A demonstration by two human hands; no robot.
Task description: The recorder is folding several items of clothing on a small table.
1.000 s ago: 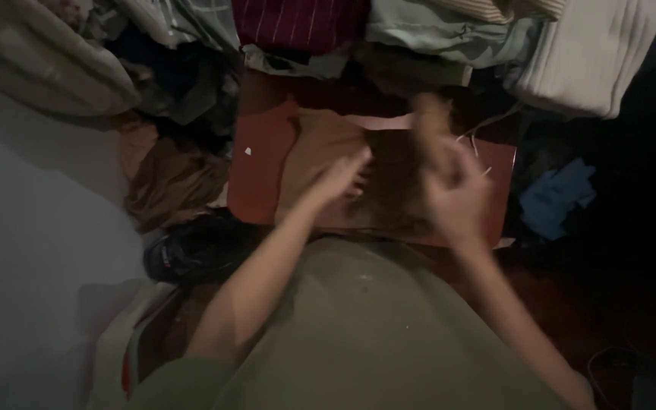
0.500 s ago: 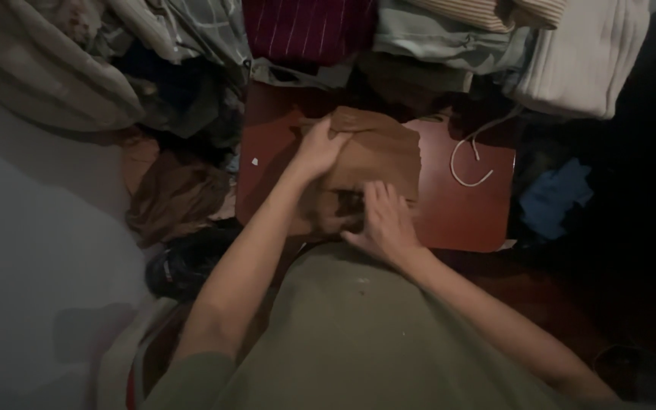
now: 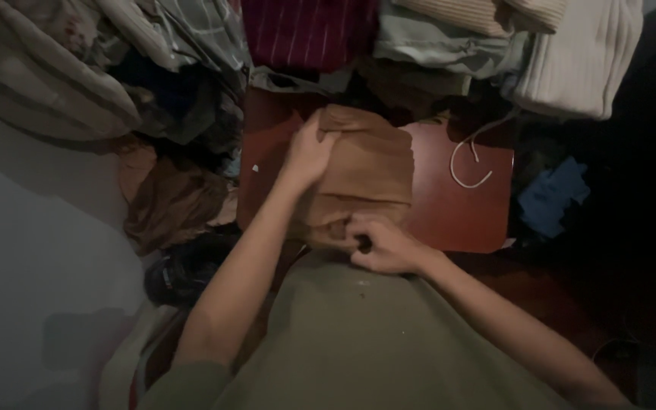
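Note:
A folded brown garment (image 3: 370,171) lies on a small reddish-brown table (image 3: 465,205) in front of me. My left hand (image 3: 309,152) presses on the garment's upper left corner, fingers curled over the fold. At the near edge my right hand (image 3: 377,241) pinches the lower layer of the cloth. My olive-green clothing fills the bottom of the view.
A white cord (image 3: 468,163) lies on the table to the right of the garment. Piled clothes surround the table: a maroon striped piece (image 3: 305,30), a cream ribbed knit (image 3: 578,61), a brown heap (image 3: 172,197) and a blue cloth (image 3: 552,197).
The brown garment went from spread flat to folded into a compact bundle. My right hand came down from above the cloth to its near edge; my left hand shifted to the upper left corner.

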